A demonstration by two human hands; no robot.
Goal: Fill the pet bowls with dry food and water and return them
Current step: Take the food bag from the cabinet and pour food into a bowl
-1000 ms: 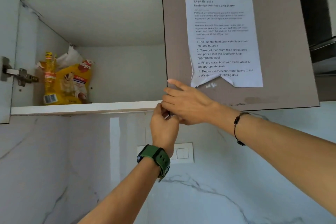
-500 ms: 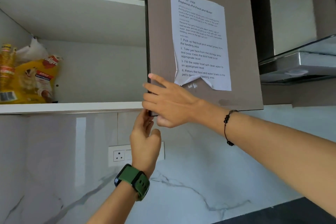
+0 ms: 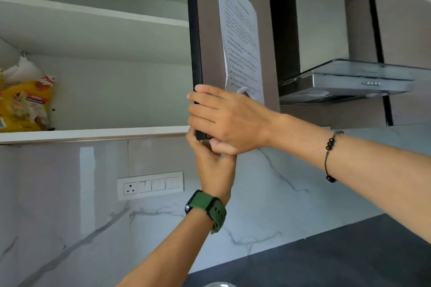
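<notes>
Starting at the far left of the open cupboard: the yellow bag of dry food (image 3: 24, 105) stands on the lower shelf (image 3: 93, 134), against the left wall, with a pale crumpled bag (image 3: 19, 72) tucked behind it. It is untouched and well apart from both your hands. No pet bowls show in view; a rounded glint at the bottom edge is too cut off to name.

Below the shelf, a switch plate (image 3: 150, 185) sits on the marble wall.

Centre: your left hand (image 3: 213, 168), the one with the green watch (image 3: 206, 209), reaches up from below to the bottom corner of the cupboard door (image 3: 207, 49). Its fingers are hidden behind your other hand, so I cannot tell how far they are closed or whether they grip the edge.

Your right hand (image 3: 227, 121) lies over that same corner, fingers curled round the dark front edge and thumb under the bottom, closed on the door. Judgement: you hold the corner because the door has no visible handle, and two hands steady the swing.

The door stands nearly edge-on, with a printed sheet (image 3: 241, 39) stuck to its face. Further right hangs the cooker hood (image 3: 345, 81).

Judgement: the food is reachable, not yet fetched.
</notes>
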